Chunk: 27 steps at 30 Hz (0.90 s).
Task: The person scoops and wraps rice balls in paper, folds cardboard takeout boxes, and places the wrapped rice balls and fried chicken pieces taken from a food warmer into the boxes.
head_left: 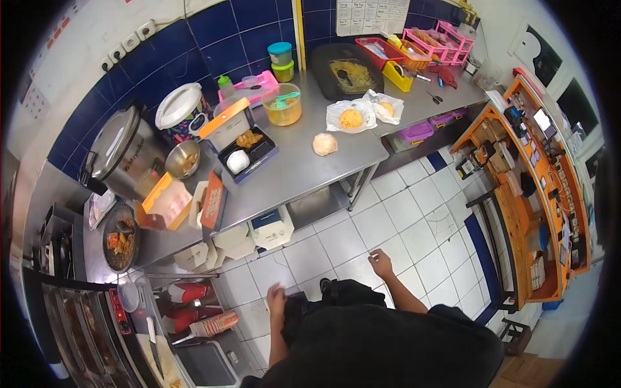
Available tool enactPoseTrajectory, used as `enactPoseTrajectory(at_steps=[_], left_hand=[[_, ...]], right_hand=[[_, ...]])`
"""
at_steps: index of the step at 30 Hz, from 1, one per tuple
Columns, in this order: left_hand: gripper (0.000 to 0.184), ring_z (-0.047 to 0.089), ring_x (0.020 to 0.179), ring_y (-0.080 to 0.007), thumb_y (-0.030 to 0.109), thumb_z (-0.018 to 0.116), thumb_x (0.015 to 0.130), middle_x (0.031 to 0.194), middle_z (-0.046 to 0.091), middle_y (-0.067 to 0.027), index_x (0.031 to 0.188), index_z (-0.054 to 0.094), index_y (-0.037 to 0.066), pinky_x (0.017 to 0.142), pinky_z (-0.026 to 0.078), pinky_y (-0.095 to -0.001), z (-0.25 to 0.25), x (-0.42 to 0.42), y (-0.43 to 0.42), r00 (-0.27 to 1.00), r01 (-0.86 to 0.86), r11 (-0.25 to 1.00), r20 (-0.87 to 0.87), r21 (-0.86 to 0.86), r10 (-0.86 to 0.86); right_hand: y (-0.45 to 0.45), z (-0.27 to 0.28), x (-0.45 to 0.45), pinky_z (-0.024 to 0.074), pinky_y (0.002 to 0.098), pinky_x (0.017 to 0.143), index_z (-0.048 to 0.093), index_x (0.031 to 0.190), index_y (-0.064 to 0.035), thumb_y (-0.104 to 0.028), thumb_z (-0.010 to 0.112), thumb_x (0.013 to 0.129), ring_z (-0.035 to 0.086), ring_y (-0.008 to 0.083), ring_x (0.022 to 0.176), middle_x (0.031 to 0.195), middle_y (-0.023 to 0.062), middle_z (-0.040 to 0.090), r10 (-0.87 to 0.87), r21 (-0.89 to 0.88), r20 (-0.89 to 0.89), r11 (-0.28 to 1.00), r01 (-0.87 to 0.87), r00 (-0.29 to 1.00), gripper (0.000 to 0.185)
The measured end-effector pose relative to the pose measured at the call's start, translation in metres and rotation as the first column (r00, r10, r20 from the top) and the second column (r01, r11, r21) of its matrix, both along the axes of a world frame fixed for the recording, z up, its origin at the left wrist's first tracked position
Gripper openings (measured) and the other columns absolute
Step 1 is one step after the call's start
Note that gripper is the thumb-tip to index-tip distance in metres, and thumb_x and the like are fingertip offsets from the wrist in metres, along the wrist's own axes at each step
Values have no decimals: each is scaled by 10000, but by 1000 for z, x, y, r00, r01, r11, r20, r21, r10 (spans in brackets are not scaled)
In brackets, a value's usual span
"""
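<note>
My left hand (276, 299) hangs over the floor in front of my body, slightly blurred, its fingers loosely apart with nothing visible in them. Farther right, my right hand (380, 263) is also above the floor tiles, fingers a little bent and apart, holding nothing I can see. Neither touches the steel table (291, 169). On that table lie a round wrapped bundle (325, 145), an open food box (249, 155) with a white rice ball (238, 161) and fried food (248, 138), and yellow food on white paper (350, 119).
A rice cooker (123, 152), steel bowl (183, 160) and pan of dark sauced food (121, 238) stand left. Folded boxes (272, 229) sit under the table edge. An orange shelf (550, 194) stands right. A knife (154, 346) lies at lower left; scissors (435, 97) lie at the back.
</note>
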<state>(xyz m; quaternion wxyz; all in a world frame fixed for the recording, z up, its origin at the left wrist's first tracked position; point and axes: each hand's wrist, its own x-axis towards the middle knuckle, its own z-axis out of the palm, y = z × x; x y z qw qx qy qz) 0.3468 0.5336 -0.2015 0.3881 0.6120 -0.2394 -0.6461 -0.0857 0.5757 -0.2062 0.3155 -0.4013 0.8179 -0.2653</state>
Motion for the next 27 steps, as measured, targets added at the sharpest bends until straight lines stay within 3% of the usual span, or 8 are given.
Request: enactPoseTrajectory(at_steps=[1,3,7,13,19,22,24,27], left_hand=[[358,616,967,-180,114,714,910,1092,662,-77,1255,632,59,780,514,-308,-24,-24,-35,970,207,962,162,-180,-179],[380,629,1021,-193,105,734,880,1154,675,-95,1244,643,39,831,521,-308,51,-90,-98,770,579,726,542,-371,-336],[350,648,989,-166,78,746,896,1109,689,-64,1234,655,65,822,539,-318,112,-193,-204,781,607,570,550,-554,-296],[255,657,1041,-195,80,669,948,1150,693,-92,1202,650,60,849,546,-351,172,-316,-365,861,491,582,464,-648,-209],[451,577,1215,-391,15,620,857,1243,669,-172,1304,597,79,1049,463,-455,187,-436,-541,675,731,181,736,-658,-51],[549,559,1242,-370,-29,597,812,1271,664,-153,1346,570,100,1045,466,-476,183,-486,-596,473,881,58,868,-469,-153],[560,563,1245,-358,-30,608,800,1269,673,-140,1342,566,104,1042,466,-487,189,-512,-615,382,923,25,909,-383,-165],[583,567,1240,-339,-25,621,789,1248,690,-110,1351,550,114,1027,472,-500,184,-538,-633,195,979,-18,961,-202,-195]], right_hand=[[-14,-4,-14,547,416,775,688,1019,-49,-300,742,892,696,320,821,880,170,720,-45,-167,-28,985,40,999,287],[-40,-1,-39,538,401,743,695,916,-22,-320,720,924,695,298,790,860,162,720,-117,-328,-122,942,72,986,298],[-129,73,-63,520,360,695,688,826,-8,-362,678,978,685,235,758,837,156,711,-186,-291,-67,943,159,980,385],[-268,125,-121,517,345,658,669,992,-12,-327,635,1021,670,200,710,824,129,689,-290,-477,221,801,362,931,318],[-381,115,-209,532,309,646,565,1259,-22,-277,639,1024,643,153,706,908,77,701,-246,-325,555,815,479,794,355],[-425,153,-223,534,381,755,598,1225,-48,-224,646,989,659,245,827,983,111,663,-294,-344,283,857,383,913,298],[-456,160,-244,493,468,909,602,1248,-44,-186,683,931,609,355,1038,1133,172,614,-218,-599,-387,798,-64,896,357],[-511,183,-261,442,489,994,621,1261,-58,-163,712,876,518,383,1175,1224,194,551,-36,-438,-459,878,-191,888,410]])
